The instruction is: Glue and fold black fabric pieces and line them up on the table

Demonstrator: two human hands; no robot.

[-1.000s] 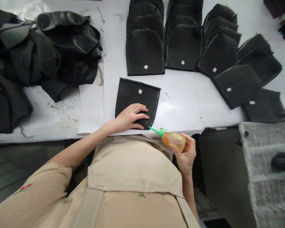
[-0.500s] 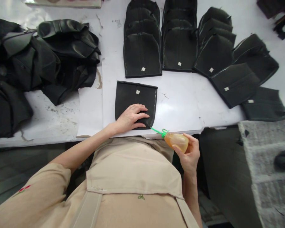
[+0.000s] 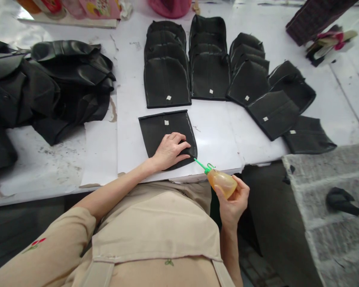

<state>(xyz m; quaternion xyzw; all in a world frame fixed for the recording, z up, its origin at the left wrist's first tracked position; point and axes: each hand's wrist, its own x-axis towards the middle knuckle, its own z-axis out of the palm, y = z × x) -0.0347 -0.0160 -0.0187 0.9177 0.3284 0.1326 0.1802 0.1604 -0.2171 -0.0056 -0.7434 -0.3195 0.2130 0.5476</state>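
A flat black leather-like panel [image 3: 155, 133] with a small pale sticker lies at the table's front edge. My left hand [image 3: 172, 150] rests on its lower part, fingers spread and pressing it down. In my right hand [image 3: 235, 199] is a squeeze bottle [image 3: 223, 182] of amber liquid, probably glue, with a thin green nozzle. The bottle is tilted, and its tip meets the panel's lower right edge close to my left fingers. A whitish line runs along the panel's right side.
Overlapping rows of similar black panels [image 3: 167, 81] lie behind and fan out to the right. A heap of black pieces [image 3: 71, 75] covers the left. Farther back stand a pink container [image 3: 170, 6] and a dark box [image 3: 314, 20]. A grey quilted cloth [image 3: 320, 235] is at lower right.
The panel has turned slightly counter-clockwise under my left hand. The nozzle tip has shifted a little along its lower right edge. My view has tilted up, showing more of the table's back.
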